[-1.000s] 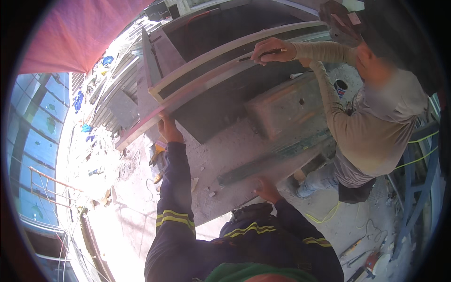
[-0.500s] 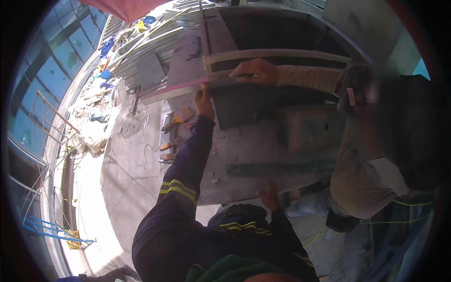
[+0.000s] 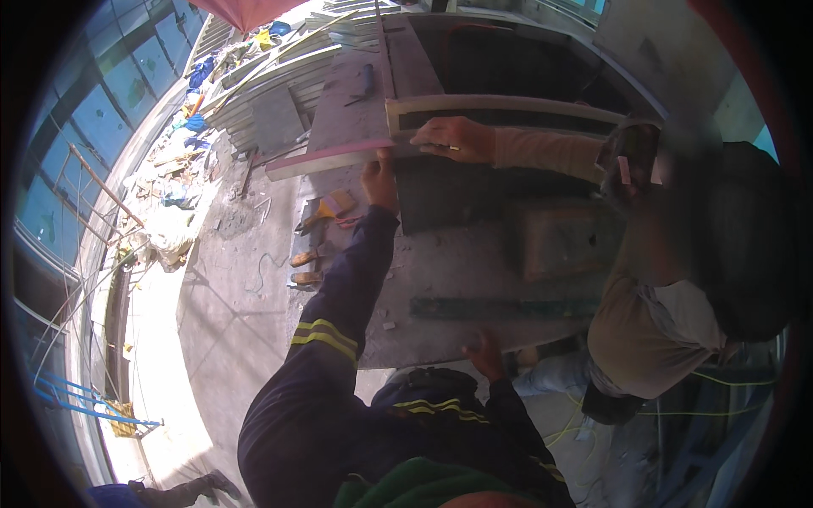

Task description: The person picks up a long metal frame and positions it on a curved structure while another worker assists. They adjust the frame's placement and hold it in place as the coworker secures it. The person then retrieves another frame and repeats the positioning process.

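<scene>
My left hand [image 3: 380,184] is closed on a long white bar [image 3: 330,159] with a pinkish upper edge, gripping it near its right part. Beyond the worktable's near edge, the bar's left end sticks out past a pale frame [image 3: 500,103]. A co-worker's hand [image 3: 461,140] reaches in from the right beside the bar, with a thin pencil-like stick between the fingers. My right hand [image 3: 484,356] rests at the near edge of the grey worktable [image 3: 457,254], its fingers apart and holding nothing visible.
A brush [image 3: 326,209] and wooden-handled tools [image 3: 306,267] lie left of my left forearm. A dark green strip [image 3: 500,306] lies on the table. The co-worker [image 3: 652,339] stands at the right. Stacked metal panels [image 3: 279,110] and rubble [image 3: 174,229] are at the far left.
The view has shifted slightly, so most things sit a little further right. The co-worker's fingers have curled in more around the pencil-like stick. My left hand keeps its grip on the bar.
</scene>
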A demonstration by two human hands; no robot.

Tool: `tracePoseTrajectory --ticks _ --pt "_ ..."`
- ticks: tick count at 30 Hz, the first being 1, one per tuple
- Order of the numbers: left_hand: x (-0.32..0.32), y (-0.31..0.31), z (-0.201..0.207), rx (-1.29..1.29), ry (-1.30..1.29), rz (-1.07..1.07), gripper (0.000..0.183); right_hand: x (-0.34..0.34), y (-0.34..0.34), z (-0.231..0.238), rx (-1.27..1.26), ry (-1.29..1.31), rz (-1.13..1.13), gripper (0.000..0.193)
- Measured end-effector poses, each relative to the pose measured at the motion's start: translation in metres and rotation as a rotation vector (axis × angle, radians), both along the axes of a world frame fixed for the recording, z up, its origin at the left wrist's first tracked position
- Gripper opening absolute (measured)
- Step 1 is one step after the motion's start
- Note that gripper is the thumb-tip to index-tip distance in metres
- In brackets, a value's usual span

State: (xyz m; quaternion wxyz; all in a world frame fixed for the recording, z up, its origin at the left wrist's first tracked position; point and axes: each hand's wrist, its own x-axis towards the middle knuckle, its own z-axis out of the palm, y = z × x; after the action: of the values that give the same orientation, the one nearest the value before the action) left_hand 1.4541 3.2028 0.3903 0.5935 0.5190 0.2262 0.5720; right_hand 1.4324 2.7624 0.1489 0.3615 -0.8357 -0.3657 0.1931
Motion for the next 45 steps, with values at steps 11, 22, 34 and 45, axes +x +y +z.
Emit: tracePoseTrajectory --ticks 11,22,34,45 --pt "-0.001 0.016 -0.017 -0.025 0.216 0.052 0.057 0.001 0.002 0.001 -0.130 0.027 -0.027 0.074" --pt "-0.002 0.000 -0.001 -0.105 0.126 0.043 0.059 -0.004 -0.001 -0.004 -0.091 0.029 -0.103 0.070" --pt "0.002 -0.011 0.009 -0.059 0.009 0.021 0.052 -0.002 -0.003 -0.011 0.003 0.119 -0.091 0.070" --pt "0.000 -0.009 0.010 -0.120 -0.025 -0.046 0.046 -0.002 -0.002 -0.017 0.043 -0.038 -0.056 0.070"
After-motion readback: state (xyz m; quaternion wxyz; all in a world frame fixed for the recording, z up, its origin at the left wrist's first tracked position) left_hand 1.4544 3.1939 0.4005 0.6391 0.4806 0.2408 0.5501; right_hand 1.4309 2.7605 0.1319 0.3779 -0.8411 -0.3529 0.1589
